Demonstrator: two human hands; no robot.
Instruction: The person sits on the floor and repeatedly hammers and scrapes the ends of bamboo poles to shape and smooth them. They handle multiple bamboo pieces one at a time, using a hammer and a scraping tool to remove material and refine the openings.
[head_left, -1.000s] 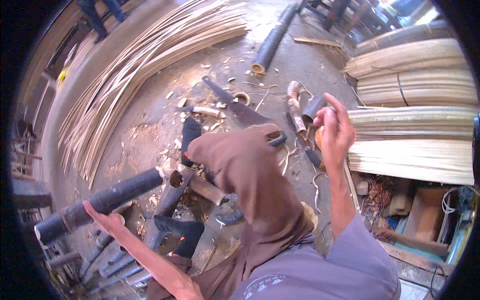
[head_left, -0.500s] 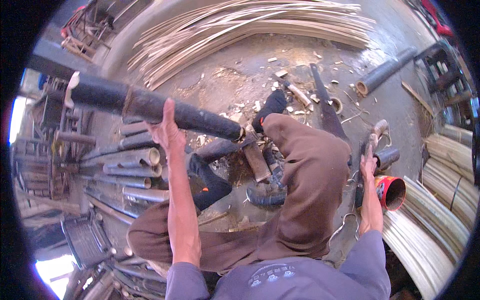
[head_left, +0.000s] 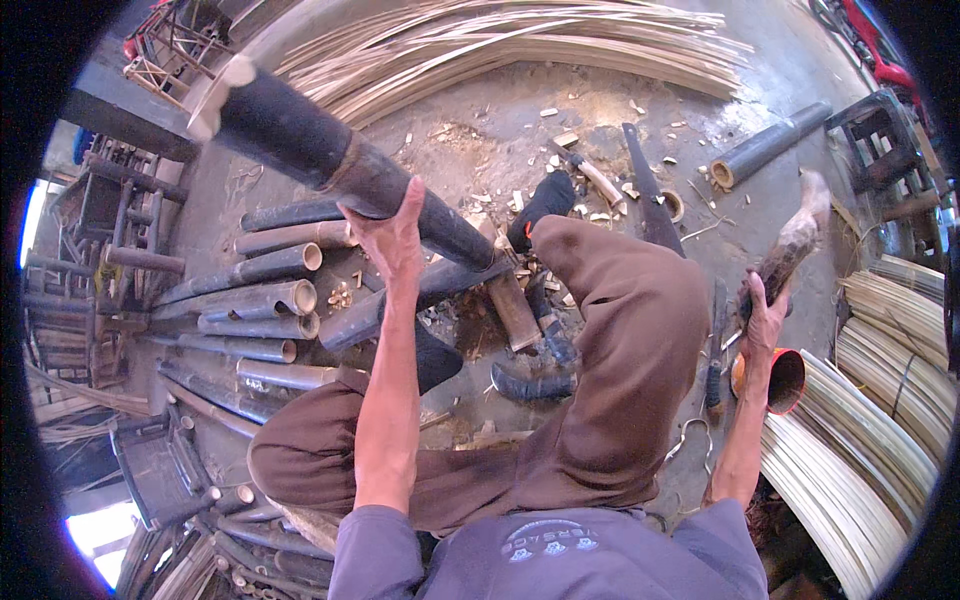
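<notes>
My left hand (head_left: pixel 392 235) is closed around a thick, dark bamboo pole (head_left: pixel 285 130), thumb along its top. The pole slants from the upper left down to the middle, its lower end by a short brown bamboo piece (head_left: pixel 512 312) on the ground between my legs. Its upper end is pale and cut. At the right my right hand (head_left: pixel 765 315) grips a wooden club (head_left: pixel 797 235) with a pale, knobby head, raised above the floor. Below that hand lie a long dark tool (head_left: pixel 715 360), its kind unclear, and an orange-rimmed round container (head_left: pixel 785 380).
Several bamboo poles (head_left: pixel 250 300) lie at the left. Long split strips (head_left: pixel 520 40) are stacked at the back; bundled strips (head_left: pixel 840 480) lie at the right. A dark, flat blade (head_left: pixel 645 180), wood chips (head_left: pixel 565 140) and another bamboo pole (head_left: pixel 770 145) lie on the floor ahead.
The bamboo pole's upper end has swung up and to the right, with my left hand shifting right along with it. My right hand has lifted the club up and to the right.
</notes>
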